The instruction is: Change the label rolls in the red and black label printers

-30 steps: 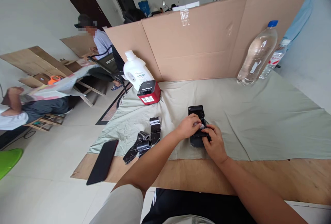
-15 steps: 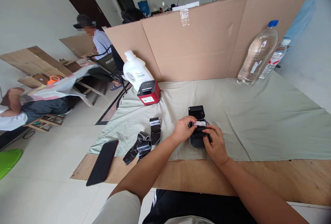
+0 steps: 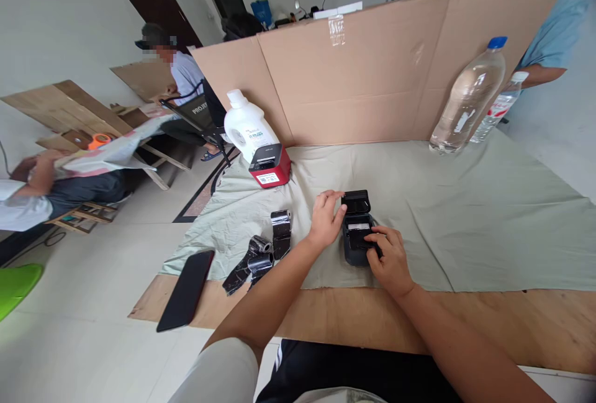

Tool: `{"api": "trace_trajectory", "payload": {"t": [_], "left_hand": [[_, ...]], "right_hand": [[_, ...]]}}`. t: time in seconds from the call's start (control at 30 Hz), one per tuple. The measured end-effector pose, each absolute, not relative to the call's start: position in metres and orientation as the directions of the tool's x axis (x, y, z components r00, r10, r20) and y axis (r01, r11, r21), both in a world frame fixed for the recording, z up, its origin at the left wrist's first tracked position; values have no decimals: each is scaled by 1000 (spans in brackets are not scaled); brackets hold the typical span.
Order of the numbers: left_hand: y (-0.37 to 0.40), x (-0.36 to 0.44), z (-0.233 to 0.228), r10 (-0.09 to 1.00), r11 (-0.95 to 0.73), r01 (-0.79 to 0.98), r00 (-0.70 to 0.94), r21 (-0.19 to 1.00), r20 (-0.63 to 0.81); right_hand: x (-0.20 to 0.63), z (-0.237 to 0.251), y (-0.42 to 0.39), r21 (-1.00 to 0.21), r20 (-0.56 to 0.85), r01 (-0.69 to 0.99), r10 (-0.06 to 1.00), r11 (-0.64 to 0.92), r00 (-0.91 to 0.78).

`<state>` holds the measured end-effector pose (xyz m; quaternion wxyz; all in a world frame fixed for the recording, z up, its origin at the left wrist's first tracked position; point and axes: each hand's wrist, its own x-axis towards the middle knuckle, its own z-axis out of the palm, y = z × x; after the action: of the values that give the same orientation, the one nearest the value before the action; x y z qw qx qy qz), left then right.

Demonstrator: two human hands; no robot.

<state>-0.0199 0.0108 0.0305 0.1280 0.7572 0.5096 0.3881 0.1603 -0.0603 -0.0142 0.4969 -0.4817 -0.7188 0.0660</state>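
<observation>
L hand point(image 3: 327, 220) now off the white roll point(image 3: 358, 227), fingers spread at left edge of open lid point(image 3: 356, 203), R hand point(image 3: 390, 261) on right side of blk device point(image 3: 357, 258), near-ctr tabletop point(image 3: 326, 315), grip unclear, so roll prob seated, lid n/y shut.

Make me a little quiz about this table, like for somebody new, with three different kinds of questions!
1. True or false: the black device has its lid open.
2. Pick one: the tall bottle has a cap that is A) red, B) blue, C) green.
3. Which grip is nearer the lid, left or right?

Key: 1. True. 2. B. 3. The left grip.
</observation>
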Motion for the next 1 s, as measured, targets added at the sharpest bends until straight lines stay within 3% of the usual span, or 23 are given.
{"api": "trace_trajectory", "payload": {"t": [0.13, 0.27, 0.37, 0.47, 0.77, 0.9, 1.0], "left_hand": [[10, -19, 25, 888, -457, 529, 218, 716, 406], [-18, -12, 16, 883, -468, 471, 227, 748, 410], [-37, -7, 7, 864, -503, 443, 239, 742, 443], [-45, -4, -3, 845, -532, 447, 227, 719, 484], [-45, -7, -11, 812, -577, 501, 270, 645, 517], [-49, -11, -14, 840, -543, 405, 255, 736, 479], [-53, -17, -21, 891, -448, 338, 90, 828, 445]], "right_hand": [[164, -11, -62, -568, 646, 626, 761, 534, -63], [164, -9, -63, -573, 642, 647, 766, 503, -27], [162, -10, -61, -575, 656, 649, 755, 499, 1], [159, -12, -60, -545, 652, 639, 753, 543, -84], [156, -17, -68, -300, 614, 798, 747, 522, -257], [149, -8, -70, -315, 563, 837, 798, 446, -214], [135, 1, -71, -354, 478, 877, 869, 325, -130]]}}
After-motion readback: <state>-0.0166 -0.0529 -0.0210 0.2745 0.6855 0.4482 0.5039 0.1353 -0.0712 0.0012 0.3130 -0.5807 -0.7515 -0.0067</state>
